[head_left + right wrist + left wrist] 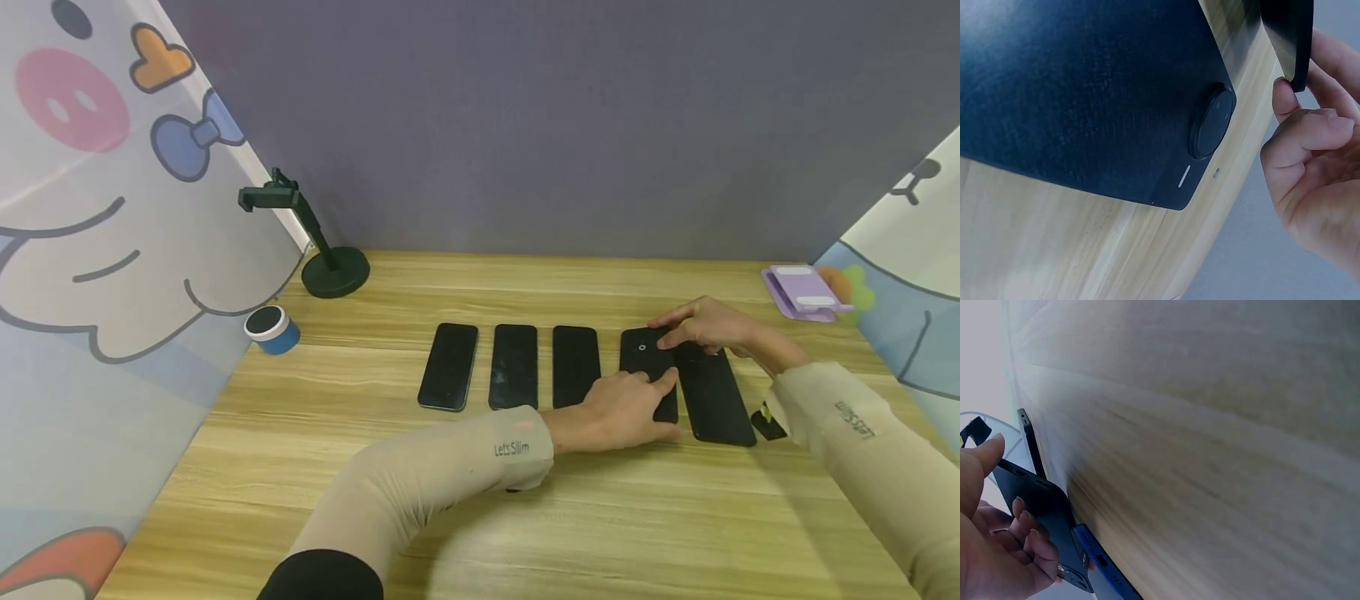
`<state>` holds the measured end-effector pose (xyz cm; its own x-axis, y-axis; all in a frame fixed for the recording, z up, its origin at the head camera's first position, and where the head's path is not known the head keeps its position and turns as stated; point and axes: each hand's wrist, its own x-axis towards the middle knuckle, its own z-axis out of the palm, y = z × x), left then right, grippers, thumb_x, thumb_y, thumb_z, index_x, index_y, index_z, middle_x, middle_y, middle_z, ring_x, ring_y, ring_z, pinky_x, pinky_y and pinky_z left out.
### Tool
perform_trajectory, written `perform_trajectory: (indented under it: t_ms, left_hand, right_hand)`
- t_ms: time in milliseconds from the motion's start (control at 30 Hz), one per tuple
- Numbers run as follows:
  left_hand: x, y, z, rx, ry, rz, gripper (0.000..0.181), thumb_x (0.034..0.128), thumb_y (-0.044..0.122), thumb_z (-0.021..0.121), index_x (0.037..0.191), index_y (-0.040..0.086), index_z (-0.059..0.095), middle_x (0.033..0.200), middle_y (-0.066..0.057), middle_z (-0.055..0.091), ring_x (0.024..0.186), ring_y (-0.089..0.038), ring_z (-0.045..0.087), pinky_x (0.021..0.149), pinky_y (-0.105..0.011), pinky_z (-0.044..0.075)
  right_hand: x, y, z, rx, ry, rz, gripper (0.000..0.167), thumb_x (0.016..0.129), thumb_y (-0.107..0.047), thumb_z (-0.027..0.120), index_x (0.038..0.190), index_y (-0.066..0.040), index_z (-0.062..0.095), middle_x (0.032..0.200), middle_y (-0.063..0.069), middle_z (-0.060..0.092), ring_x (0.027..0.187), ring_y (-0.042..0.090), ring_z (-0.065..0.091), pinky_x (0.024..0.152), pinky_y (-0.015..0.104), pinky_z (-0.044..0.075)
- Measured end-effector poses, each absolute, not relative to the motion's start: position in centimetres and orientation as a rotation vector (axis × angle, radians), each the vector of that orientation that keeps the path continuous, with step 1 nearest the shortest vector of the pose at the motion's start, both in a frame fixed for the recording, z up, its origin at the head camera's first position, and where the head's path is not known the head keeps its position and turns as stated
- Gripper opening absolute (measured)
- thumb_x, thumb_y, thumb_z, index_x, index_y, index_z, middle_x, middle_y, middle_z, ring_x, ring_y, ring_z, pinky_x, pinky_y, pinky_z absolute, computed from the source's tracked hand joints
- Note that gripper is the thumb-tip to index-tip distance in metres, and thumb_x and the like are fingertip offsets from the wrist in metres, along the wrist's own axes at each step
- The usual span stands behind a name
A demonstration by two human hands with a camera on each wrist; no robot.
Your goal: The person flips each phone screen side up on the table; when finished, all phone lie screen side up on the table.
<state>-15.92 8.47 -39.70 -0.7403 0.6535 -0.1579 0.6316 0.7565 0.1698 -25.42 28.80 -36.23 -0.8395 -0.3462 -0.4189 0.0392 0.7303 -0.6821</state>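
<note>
Both hands hold the black fourth phone (636,357) from the left, its back with the camera side facing up. The left hand (618,410) is at its lower end, and the right hand (708,323) pinches its upper corner. Seen from the left wrist, that phone (1038,503) tilts off the table, the left hand (994,540) with thumb and fingers about it. From the right wrist, the right hand (1319,156) grips the raised phone's edge (1300,47); a larger dark phone (1097,94) with a round camera lies beside it.
Three dark phones (447,367) lie in a row on the left, and a longer one (716,398) on the right. Further out are a dark stand (335,272), a blue jar (278,337), a purple holder (804,292) and a small black item (768,427).
</note>
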Motion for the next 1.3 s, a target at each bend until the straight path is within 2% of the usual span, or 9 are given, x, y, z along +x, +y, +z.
perform_trajectory:
  t_ms: [100,200,500,733,833,933,1033,1133,1300]
  left_hand:
    - [-16.0,8.4,-39.8,1.029,2.752,0.156,0.083,0.0905,0.075,0.048,0.160,0.036,0.023,0.125,0.010,0.064,0.074,-0.005,0.058,0.048,-0.019,0.045]
    - [-16.1,8.3,-39.9,1.044,2.754,0.167,0.084,0.0910,0.073,0.049,0.160,0.034,0.023,0.121,0.009,0.065,0.069,-0.004,0.055,0.047,-0.018,0.045]
    - [-16.4,8.3,-39.4,1.042,2.720,0.168,0.084,0.0934,0.068,0.053,0.161,0.033,0.017,0.117,0.007,0.065,0.063,-0.002,0.054,0.049,-0.018,0.046]
    - [-16.9,7.8,-39.3,1.072,2.618,0.289,0.083,0.0971,0.059,0.055,0.162,0.028,0.013,0.132,0.002,0.062,0.065,-0.001,0.058,0.061,-0.015,0.047]
    - [-17.2,7.3,-39.2,1.105,2.579,0.347,0.082,0.0987,0.056,0.054,0.163,0.026,0.012,0.129,-0.001,0.063,0.068,-0.002,0.059,0.062,-0.015,0.047]
    - [-17.5,6.7,-39.2,1.114,2.545,0.393,0.080,0.0997,0.053,0.054,0.163,0.026,0.011,0.131,-0.003,0.062,0.071,-0.003,0.059,0.064,-0.016,0.047]
    - [-17.8,6.2,-39.2,1.092,2.516,0.430,0.079,0.1001,0.052,0.053,0.162,0.030,0.009,0.137,-0.003,0.059,0.067,-0.003,0.060,0.064,-0.016,0.048]
    - [-17.9,5.8,-39.0,1.068,2.492,0.468,0.079,0.1000,0.051,0.054,0.162,0.032,0.008,0.138,-0.003,0.059,0.057,-0.005,0.058,0.057,-0.018,0.048]
    - [-17.9,5.2,-38.7,1.063,2.463,0.532,0.081,0.0998,0.045,0.056,0.162,0.029,0.008,0.105,0.003,0.065,0.041,-0.007,0.043,0.044,-0.019,0.042]
  right_hand:
    - [-25.6,28.7,-36.2,-0.220,2.394,-0.954,0.058,0.090,-0.026,0.075,0.140,0.000,0.058,0.083,0.004,0.073,0.044,0.006,0.021,0.045,0.027,0.033]
    - [-25.7,28.6,-36.2,-0.203,2.380,-0.946,0.059,0.090,-0.025,0.074,0.140,0.000,0.057,0.050,-0.010,0.044,0.043,0.006,0.020,0.045,0.026,0.032]
    - [-26.1,28.3,-36.0,-0.206,2.367,-0.937,0.059,0.090,-0.025,0.074,0.140,0.001,0.057,0.047,-0.011,0.026,0.042,0.007,0.020,0.046,0.027,0.032]
    - [-26.1,28.1,-35.5,-0.214,2.356,-0.951,0.060,0.091,-0.025,0.074,0.141,0.003,0.055,0.057,-0.013,0.052,0.044,0.007,0.017,0.046,0.027,0.028]
    - [-26.0,28.1,-35.5,-0.206,2.350,-0.966,0.060,0.090,-0.026,0.074,0.141,0.001,0.056,0.051,-0.013,0.031,0.045,0.007,0.017,0.047,0.027,0.028]
    - [-25.8,28.2,-35.5,-0.218,2.366,-0.977,0.061,0.091,-0.029,0.073,0.142,-0.001,0.056,0.060,-0.007,0.048,0.046,0.008,0.018,0.047,0.028,0.031]
    - [-25.6,28.3,-35.6,-0.225,2.382,-0.994,0.061,0.092,-0.032,0.072,0.143,-0.003,0.055,0.108,0.016,0.070,0.048,0.009,0.020,0.048,0.029,0.035]
    - [-25.4,28.4,-35.7,-0.231,2.382,-1.025,0.062,0.093,-0.035,0.071,0.144,-0.004,0.054,0.147,0.025,0.050,0.048,0.008,0.023,0.050,0.031,0.037]
    - [-25.3,28.4,-35.8,-0.248,2.387,-1.075,0.063,0.095,-0.035,0.069,0.146,-0.004,0.051,0.148,0.022,0.044,0.050,0.009,0.027,0.051,0.032,0.039]
